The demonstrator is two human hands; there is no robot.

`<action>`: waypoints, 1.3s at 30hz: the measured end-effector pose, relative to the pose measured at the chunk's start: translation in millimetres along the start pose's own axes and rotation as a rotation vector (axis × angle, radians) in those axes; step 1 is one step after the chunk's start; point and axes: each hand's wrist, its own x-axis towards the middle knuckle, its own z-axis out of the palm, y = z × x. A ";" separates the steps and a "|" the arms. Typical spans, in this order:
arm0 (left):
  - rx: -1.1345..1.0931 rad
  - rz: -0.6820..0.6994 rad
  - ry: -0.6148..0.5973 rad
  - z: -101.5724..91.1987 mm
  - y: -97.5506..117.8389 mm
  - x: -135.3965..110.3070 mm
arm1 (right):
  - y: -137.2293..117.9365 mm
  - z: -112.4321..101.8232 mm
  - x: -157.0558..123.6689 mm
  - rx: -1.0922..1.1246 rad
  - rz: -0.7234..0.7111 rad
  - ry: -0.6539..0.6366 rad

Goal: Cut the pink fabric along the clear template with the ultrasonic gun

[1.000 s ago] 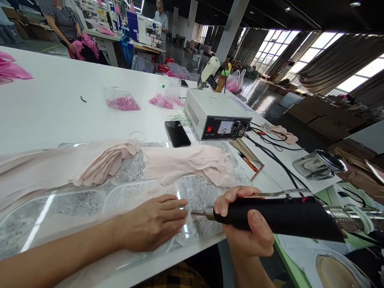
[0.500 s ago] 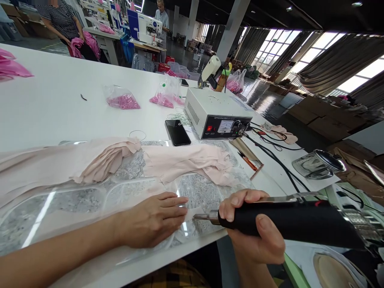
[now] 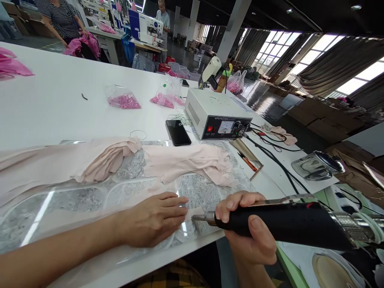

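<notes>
Pressing pale fabric strip point(image 3: 195, 211) palm-down under flat left hand point(image 3: 153, 224); gripping black tool point(image 3: 288, 225) in curled right hand point(image 3: 247, 238), tip just beside left fingertips.

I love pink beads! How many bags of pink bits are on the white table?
2: the left bag lies alone, the right bag sits nearer the machine. A third may hide behind it.

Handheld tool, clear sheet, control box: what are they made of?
Handheld tool: matte black grip, likely a rubber or plastic sleeve; bare silvery metal tip and knurled rear collar.
Clear sheet: glossy transparent plastic, perhaps acrylic, judging by the window glare streaks.
Control box: looks like white painted sheet metal, with louvred side vents; black front panel.
</notes>
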 end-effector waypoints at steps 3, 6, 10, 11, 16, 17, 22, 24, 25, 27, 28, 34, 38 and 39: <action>-0.003 -0.001 -0.005 0.9 -0.4 -0.7 | -1.8 -0.9 -0.2 -0.002 0.011 -0.001; -0.007 0.008 0.003 1.5 0.0 -0.8 | -5.3 -3.4 0.9 -0.012 -0.014 0.044; -0.015 0.002 -0.027 -1.1 1.4 1.1 | -6.7 -6.9 3.3 -0.013 -0.062 0.112; -0.021 -0.004 -0.043 -3.1 1.5 1.8 | -6.0 -7.7 3.7 -0.015 -0.058 0.106; -0.029 -0.036 -0.112 -20.0 -0.8 1.8 | -1.3 -13.2 5.0 -0.026 -0.050 0.079; -0.028 -0.043 -0.119 -23.6 -1.7 0.7 | -1.2 -14.6 5.1 -0.029 -0.055 0.078; 0.002 -0.084 -0.177 -34.0 -5.5 -6.1 | -5.2 -18.3 4.3 -0.031 -0.065 0.090; 0.007 -0.082 -0.192 -34.1 -7.0 -6.5 | -6.0 -18.6 3.9 -0.028 -0.062 0.091; 0.005 -0.079 -0.196 -33.6 -7.8 -6.0 | -5.9 -18.7 4.0 -0.031 -0.063 0.086; -0.004 -0.073 -0.206 -32.2 -10.0 -4.0 | -4.5 -19.2 5.4 -0.042 -0.064 0.074; -0.008 -0.073 -0.217 -31.5 -11.3 -2.5 | -3.6 -19.6 6.7 -0.047 -0.068 0.075; -0.025 -0.050 -0.291 -30.5 -20.9 9.1 | -0.3 -21.3 17.4 -0.052 -0.093 0.094; -0.055 -0.011 -0.343 -31.7 -28.8 17.7 | 0.6 -20.4 19.1 -0.064 -0.091 0.108; -0.063 0.001 -0.359 -31.7 -31.1 19.3 | 1.1 -20.0 19.0 -0.068 -0.090 0.114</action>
